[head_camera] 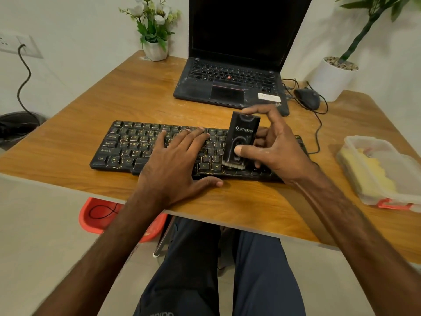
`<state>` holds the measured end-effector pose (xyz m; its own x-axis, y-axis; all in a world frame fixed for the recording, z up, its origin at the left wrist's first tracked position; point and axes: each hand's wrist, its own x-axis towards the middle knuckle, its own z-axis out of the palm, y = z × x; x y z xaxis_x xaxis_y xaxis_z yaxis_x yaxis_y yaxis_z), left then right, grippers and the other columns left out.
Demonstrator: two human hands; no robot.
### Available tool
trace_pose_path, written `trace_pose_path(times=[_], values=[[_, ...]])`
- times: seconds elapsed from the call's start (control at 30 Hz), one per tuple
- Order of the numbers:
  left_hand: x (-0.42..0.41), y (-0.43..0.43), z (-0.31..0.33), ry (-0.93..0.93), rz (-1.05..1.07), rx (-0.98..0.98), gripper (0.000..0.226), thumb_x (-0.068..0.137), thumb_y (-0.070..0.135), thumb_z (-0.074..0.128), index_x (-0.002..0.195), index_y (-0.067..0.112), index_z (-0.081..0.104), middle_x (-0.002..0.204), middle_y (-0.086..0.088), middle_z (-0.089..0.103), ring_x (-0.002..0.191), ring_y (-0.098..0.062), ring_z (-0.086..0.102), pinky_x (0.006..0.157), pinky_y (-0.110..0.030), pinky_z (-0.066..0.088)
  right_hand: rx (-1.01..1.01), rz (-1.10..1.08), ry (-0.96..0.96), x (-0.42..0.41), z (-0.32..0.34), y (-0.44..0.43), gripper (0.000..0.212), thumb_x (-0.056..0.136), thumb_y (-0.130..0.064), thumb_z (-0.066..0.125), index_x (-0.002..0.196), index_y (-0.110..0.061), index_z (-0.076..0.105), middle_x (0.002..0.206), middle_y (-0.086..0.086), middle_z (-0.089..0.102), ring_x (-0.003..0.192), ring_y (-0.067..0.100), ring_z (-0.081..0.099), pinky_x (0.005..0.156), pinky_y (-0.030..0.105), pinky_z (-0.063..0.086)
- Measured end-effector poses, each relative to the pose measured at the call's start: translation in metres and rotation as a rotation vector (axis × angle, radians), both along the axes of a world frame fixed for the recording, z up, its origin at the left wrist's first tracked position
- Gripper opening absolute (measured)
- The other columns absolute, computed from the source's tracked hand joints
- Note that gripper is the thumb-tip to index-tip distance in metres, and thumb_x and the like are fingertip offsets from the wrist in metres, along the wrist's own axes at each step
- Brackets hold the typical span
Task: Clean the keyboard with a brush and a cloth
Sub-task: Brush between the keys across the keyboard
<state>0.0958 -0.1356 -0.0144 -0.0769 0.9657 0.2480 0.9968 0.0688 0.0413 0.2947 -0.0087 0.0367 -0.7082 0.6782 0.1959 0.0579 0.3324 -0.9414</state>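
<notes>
**Brushing the right half of a keyboard, left hand steadying**

Brushing position shown from the head camera. The black keyboard (127, 144) lies lengthwise on the wooden table (91, 106), near its front edge, with pale flecks among the keys. The black brush (241, 137) stands nearly upright on the right part of the keyboard, its pale bristles (234, 165) down on the keys of the lower rows.

The right hand (275, 144) grips the brush. Its thumb presses the lower part of the near face, one finger lies over the top end, and the other fingers curl round the far side. The left hand (173, 160) lies flat on the middle of the keyboard with its fingers straight and close together. Its thumb rests on the table just in front of the keyboard.

To the right, well apart from the keyboard, sits a translucent lidded container (387, 156) with a yellow cloth (369, 176) showing through its wall. Behind the keyboard an open laptop (227, 87) stands with a dark screen. A black mouse (307, 98) lies just beside it on the right, its cable looping over the table. A small white pot of flowers (156, 49) occupies the far left corner, and a larger white plant pot (330, 80) stands behind the mouse.
</notes>
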Motion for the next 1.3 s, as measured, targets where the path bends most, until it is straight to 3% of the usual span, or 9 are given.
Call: trace_pose_path(times=[0.07, 0.23, 0.37, 0.47, 0.63, 0.73, 0.87, 0.97, 1.3], values=[[0.000, 0.000, 0.000, 0.012, -0.002, -0.006, 0.112, 0.077, 0.096, 0.015, 0.157, 0.018, 0.025, 0.163, -0.004, 0.031, 0.150, -0.023, 0.029, 0.118, -0.064, 0.022, 0.071, -0.019, -0.044, 0.001, 0.000, -0.002, 0.062, 0.078, -0.005, 0.078, 0.123, -0.030, 0.046, 0.110, 0.006, 0.065, 0.093, 0.028, 0.069, 0.053, 0.026, 0.054], [-0.001, -0.001, 0.001, 0.024, -0.004, -0.006, 0.112, 0.078, 0.096, 0.015, 0.157, 0.018, 0.026, 0.163, -0.005, 0.030, 0.150, -0.023, 0.030, 0.118, -0.065, 0.022, 0.292, -0.194, -0.119, 0.002, 0.009, 0.011, 0.063, 0.076, -0.017, 0.082, 0.126, -0.029, 0.045, 0.119, -0.008, 0.057, 0.100, 0.012, 0.064, 0.074, 0.042, 0.061], [-0.001, 0.000, 0.000, 0.020, 0.000, -0.009, 0.113, 0.077, 0.096, 0.016, 0.157, 0.017, 0.026, 0.163, -0.006, 0.030, 0.149, -0.023, 0.030, 0.118, -0.064, 0.022, 0.317, -0.071, -0.110, 0.011, 0.003, -0.024, 0.061, 0.075, -0.015, 0.082, 0.123, -0.030, 0.046, 0.117, -0.013, 0.056, 0.101, 0.010, 0.063, 0.067, 0.029, 0.059], [0.000, -0.001, 0.001, 0.017, -0.002, -0.006, 0.113, 0.077, 0.096, 0.016, 0.158, 0.017, 0.025, 0.164, -0.005, 0.029, 0.150, -0.023, 0.029, 0.119, -0.063, 0.020, 0.436, -0.134, -0.129, 0.017, 0.003, -0.020, 0.060, 0.076, -0.017, 0.081, 0.123, -0.031, 0.046, 0.114, -0.018, 0.056, 0.098, 0.002, 0.062, 0.064, 0.024, 0.058], [0.000, -0.002, 0.002, 0.008, -0.008, -0.008, 0.114, 0.077, 0.096, 0.013, 0.157, 0.017, 0.027, 0.163, -0.007, 0.029, 0.149, -0.024, 0.030, 0.118, -0.064, 0.021, 0.256, -0.161, -0.071, 0.023, 0.004, -0.011, 0.060, 0.075, -0.012, 0.082, 0.120, -0.029, 0.046, 0.117, -0.007, 0.059, 0.102, 0.014, 0.064, 0.074, 0.039, 0.061], [0.000, -0.002, 0.002, 0.010, -0.002, -0.013, 0.114, 0.076, 0.096, 0.013, 0.158, 0.018, 0.026, 0.164, -0.006, 0.027, 0.150, -0.023, 0.028, 0.119, -0.063, 0.020, 0.288, -0.106, -0.071, 0.024, 0.000, -0.019, 0.059, 0.074, -0.011, 0.082, 0.117, -0.032, 0.046, 0.117, -0.008, 0.060, 0.102, 0.012, 0.064, 0.068, 0.027, 0.057], [0.001, -0.003, 0.003, -0.001, -0.011, -0.003, 0.114, 0.077, 0.096, 0.014, 0.157, 0.017, 0.027, 0.165, -0.007, 0.027, 0.150, -0.024, 0.029, 0.118, -0.064, 0.021, 0.188, -0.165, 0.015, 0.024, 0.005, -0.004, 0.058, 0.077, -0.008, 0.080, 0.115, -0.032, 0.044, 0.107, 0.008, 0.066, 0.087, 0.032, 0.069, 0.054, 0.025, 0.053], [0.001, -0.002, 0.003, 0.003, 0.001, -0.016, 0.114, 0.076, 0.096, 0.015, 0.158, 0.018, 0.025, 0.165, -0.005, 0.024, 0.150, -0.023, 0.028, 0.119, -0.063, 0.019, 0.124, -0.139, 0.033, 0.021, 0.003, -0.010, 0.059, 0.078, -0.002, 0.078, 0.116, -0.032, 0.044, 0.101, 0.010, 0.069, 0.078, 0.032, 0.071, 0.045, 0.032, 0.052], [-0.001, -0.003, 0.001, -0.002, -0.004, 0.008, 0.111, 0.078, 0.095, 0.019, 0.157, 0.018, 0.028, 0.165, -0.006, 0.026, 0.150, -0.023, 0.029, 0.119, -0.064, 0.019, -0.013, -0.042, -0.052, 0.014, 0.001, -0.012, 0.066, 0.079, 0.002, 0.076, 0.127, -0.029, 0.043, 0.109, 0.015, 0.067, 0.086, 0.032, 0.072, 0.060, 0.044, 0.059]])
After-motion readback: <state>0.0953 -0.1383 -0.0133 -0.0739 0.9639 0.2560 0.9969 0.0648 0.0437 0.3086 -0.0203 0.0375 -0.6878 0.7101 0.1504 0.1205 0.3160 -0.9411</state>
